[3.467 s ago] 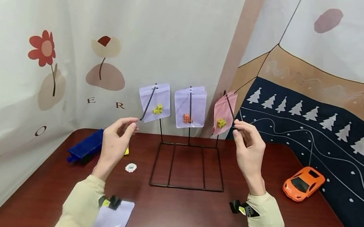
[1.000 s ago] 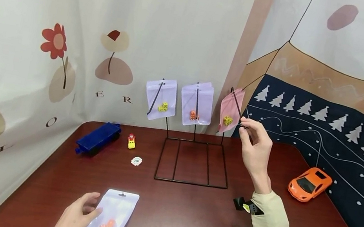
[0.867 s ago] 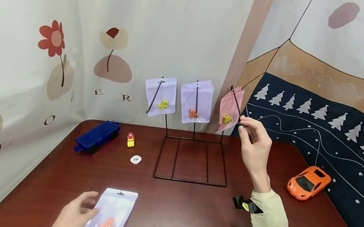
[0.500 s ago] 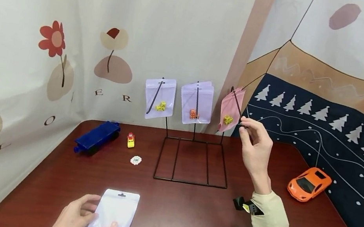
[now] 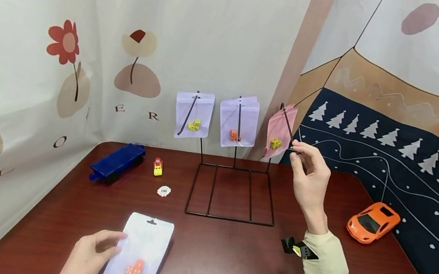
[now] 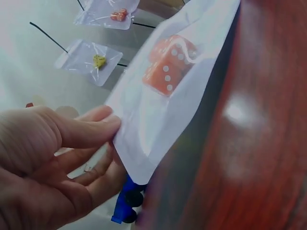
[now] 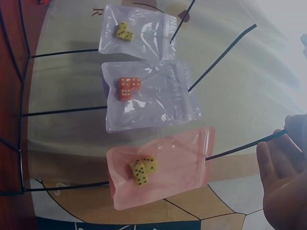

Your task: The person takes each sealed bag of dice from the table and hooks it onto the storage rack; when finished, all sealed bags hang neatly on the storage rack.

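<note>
In the head view, my left hand [image 5: 89, 253] pinches the left edge of a pale purple zip bag [image 5: 144, 240] with a hang hole at its top. Orange dice [image 5: 134, 269] show inside it, and the bag is tilted up over the table. My right hand [image 5: 310, 182] pinches the front end of the right-hand hook [image 7: 244, 146] on a black wire rack [image 5: 228, 218]. On that hook hangs a pink bag [image 5: 277, 127] of yellow dice. The middle hook carries purple bags [image 5: 227, 119], the front one with orange dice; the left hook carries a purple bag [image 5: 203, 111] with yellow dice.
To the left on the brown table [image 5: 221, 262] lie a blue toy trailer [image 5: 116, 162], a small red-and-yellow toy car [image 5: 158, 167] and a white chip [image 5: 164, 191] marked 100. An orange toy car [image 5: 373, 222] stands at the right. Printed curtains close off the back.
My left hand has come down from beside the left hook to the purple bag, gripped its edge and shifted it slightly forward and up. My right hand keeps holding the right hook's end.
</note>
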The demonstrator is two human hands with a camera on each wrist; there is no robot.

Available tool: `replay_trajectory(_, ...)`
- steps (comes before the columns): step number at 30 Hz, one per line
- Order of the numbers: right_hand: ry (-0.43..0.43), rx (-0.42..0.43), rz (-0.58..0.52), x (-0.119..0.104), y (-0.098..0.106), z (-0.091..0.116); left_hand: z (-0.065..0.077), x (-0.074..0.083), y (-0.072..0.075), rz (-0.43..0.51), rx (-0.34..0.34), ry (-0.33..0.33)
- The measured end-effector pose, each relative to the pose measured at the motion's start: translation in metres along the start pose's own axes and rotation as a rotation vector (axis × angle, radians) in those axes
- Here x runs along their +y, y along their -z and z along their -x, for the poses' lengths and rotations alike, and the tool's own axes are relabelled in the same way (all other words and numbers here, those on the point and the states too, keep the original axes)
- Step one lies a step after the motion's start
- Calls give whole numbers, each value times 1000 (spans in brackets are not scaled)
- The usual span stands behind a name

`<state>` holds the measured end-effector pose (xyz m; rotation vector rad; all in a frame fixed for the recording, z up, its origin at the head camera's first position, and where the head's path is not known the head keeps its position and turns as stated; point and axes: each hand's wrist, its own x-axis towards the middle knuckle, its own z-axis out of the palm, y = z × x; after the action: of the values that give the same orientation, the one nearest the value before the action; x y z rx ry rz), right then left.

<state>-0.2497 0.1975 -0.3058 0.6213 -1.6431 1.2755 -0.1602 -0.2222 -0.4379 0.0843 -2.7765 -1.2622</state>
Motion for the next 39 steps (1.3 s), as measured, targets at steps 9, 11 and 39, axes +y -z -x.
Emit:
replay_trajectory(9, -6, 2, -12, 3, -2, 6, 4, 9, 1, 120, 118, -130)
replay_trajectory(11, -6, 2, -14, 3, -2, 6, 2, 13, 2, 119, 131, -142)
replay_trajectory(39, 6, 17, -35, 2, -3, -1, -31, 70, -4, 366, 246, -351)
